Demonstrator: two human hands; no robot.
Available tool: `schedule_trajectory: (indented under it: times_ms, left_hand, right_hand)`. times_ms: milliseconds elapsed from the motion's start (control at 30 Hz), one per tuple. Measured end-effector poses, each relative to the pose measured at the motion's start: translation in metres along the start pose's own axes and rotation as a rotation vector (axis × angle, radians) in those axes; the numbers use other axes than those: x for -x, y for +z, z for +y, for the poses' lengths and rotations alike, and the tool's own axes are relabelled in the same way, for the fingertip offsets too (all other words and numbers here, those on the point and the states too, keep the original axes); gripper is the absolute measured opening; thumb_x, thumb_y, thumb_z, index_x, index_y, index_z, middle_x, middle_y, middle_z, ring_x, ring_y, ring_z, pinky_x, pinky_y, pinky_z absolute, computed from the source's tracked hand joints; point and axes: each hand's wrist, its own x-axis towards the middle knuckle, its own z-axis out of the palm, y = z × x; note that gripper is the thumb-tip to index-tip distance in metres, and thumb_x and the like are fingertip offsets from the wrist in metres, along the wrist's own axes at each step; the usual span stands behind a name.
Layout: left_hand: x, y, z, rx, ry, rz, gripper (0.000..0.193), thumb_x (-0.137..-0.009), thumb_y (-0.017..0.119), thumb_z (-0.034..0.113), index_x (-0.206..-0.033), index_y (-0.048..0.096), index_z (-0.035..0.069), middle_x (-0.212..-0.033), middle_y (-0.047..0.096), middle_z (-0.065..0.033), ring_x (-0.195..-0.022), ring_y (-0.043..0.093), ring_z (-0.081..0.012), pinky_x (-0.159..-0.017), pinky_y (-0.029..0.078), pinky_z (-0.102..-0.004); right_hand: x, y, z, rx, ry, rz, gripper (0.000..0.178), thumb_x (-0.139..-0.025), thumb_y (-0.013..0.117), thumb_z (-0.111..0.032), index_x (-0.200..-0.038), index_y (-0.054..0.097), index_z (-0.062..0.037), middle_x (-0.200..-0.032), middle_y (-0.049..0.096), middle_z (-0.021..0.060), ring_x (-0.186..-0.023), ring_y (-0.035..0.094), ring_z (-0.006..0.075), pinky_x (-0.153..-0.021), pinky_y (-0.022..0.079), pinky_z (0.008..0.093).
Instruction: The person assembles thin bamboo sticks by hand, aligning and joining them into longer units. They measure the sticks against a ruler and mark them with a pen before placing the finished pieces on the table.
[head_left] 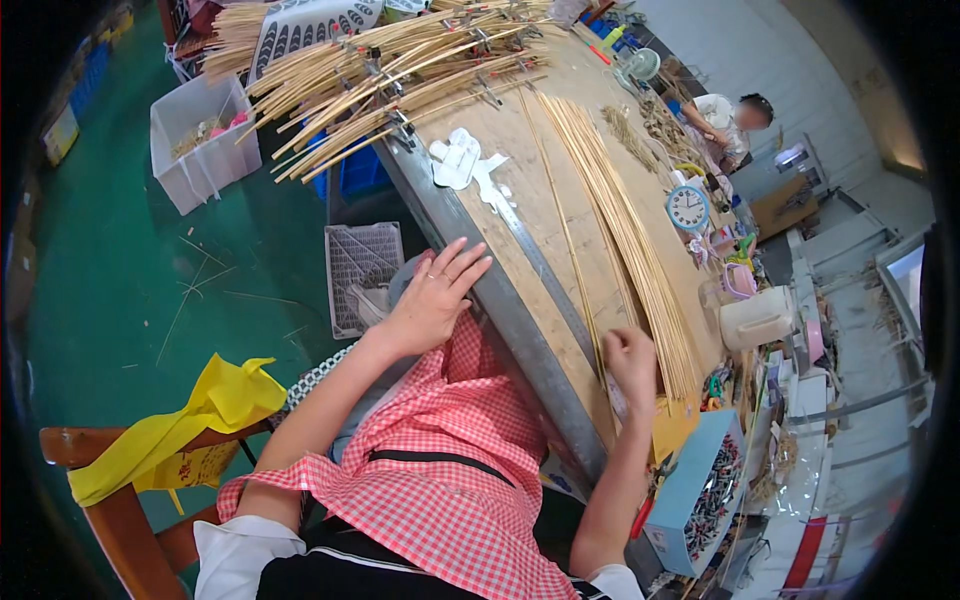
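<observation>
My left hand (pixel 440 296) lies on the dark metal edge of the workbench (pixel 545 375) with its fingers spread, holding nothing. Across the wooden top, my right hand (pixel 632 368) is closed, thumb against the curled fingers, at the near end of a thin bamboo strip (pixel 563 215). The fingertips are partly hidden. Beside that hand lies a long bundle of similar bamboo strips (pixel 635 245), side by side and running away from me. A flat metal ruler-like bar (pixel 545 270) lies between my hands.
Clipped bundles of bamboo strips (pixel 400 75) overhang the far left. White paper pieces (pixel 457 158) lie near the edge. A blue clock (pixel 688 208), a cream jug (pixel 757 318) and a light-blue box of clips (pixel 700 490) line the right. A person (pixel 728 122) sits beyond.
</observation>
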Motion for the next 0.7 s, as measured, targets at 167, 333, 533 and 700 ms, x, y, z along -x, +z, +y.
schedule_trajectory:
  times_ms: [167, 333, 533, 700]
  left_hand:
    - [0.001, -0.002, -0.003, 0.019, 0.013, 0.011, 0.070, -0.081, 0.061, 0.004, -0.145, 0.033, 0.007, -0.153, 0.029, -0.0116, -0.143, 0.021, -0.0368, -0.116, 0.023, -0.0484]
    - [0.000, -0.001, -0.003, 0.018, 0.008, 0.003, 0.069, -0.082, 0.061, 0.006, -0.145, 0.033, 0.008, -0.153, 0.029, -0.0091, -0.143, 0.021, -0.0344, -0.113, 0.024, -0.0561]
    - [-0.001, -0.001, -0.003, 0.008, 0.004, 0.002, 0.068, -0.082, 0.060, 0.006, -0.145, 0.034, 0.008, -0.153, 0.029, -0.0102, -0.143, 0.021, -0.0354, -0.113, 0.025, -0.0550]
    - [-0.002, -0.001, -0.003, -0.009, 0.007, -0.008, 0.066, -0.084, 0.059, 0.008, -0.145, 0.034, 0.008, -0.153, 0.029, -0.0104, -0.143, 0.021, -0.0352, -0.112, 0.027, -0.0563]
  right_hand:
    - [0.008, 0.018, -0.032, 0.114, 0.047, 0.041, 0.018, -0.084, 0.066, -0.013, -0.088, 0.066, 0.0048, -0.086, 0.065, 0.0240, -0.083, 0.063, 0.0410, -0.074, 0.049, 0.0455]
    - [0.006, 0.023, -0.017, 0.256, 0.084, 0.121, 0.012, -0.084, 0.064, -0.010, -0.085, 0.065, 0.0019, -0.085, 0.066, 0.0218, -0.086, 0.064, 0.0387, -0.075, 0.049, 0.0458]
    - [-0.002, 0.001, 0.020, 0.293, 0.100, 0.166, 0.015, -0.086, 0.062, -0.013, -0.088, 0.063, 0.0018, -0.092, 0.064, 0.0209, -0.090, 0.061, 0.0392, -0.079, 0.047, 0.0474]
    - [-0.023, -0.014, 0.054, 0.541, 0.029, 0.281, 0.010, -0.082, 0.062, -0.005, -0.086, 0.060, 0.0043, -0.097, 0.058, 0.0246, -0.090, 0.058, 0.0402, -0.081, 0.047, 0.0492]
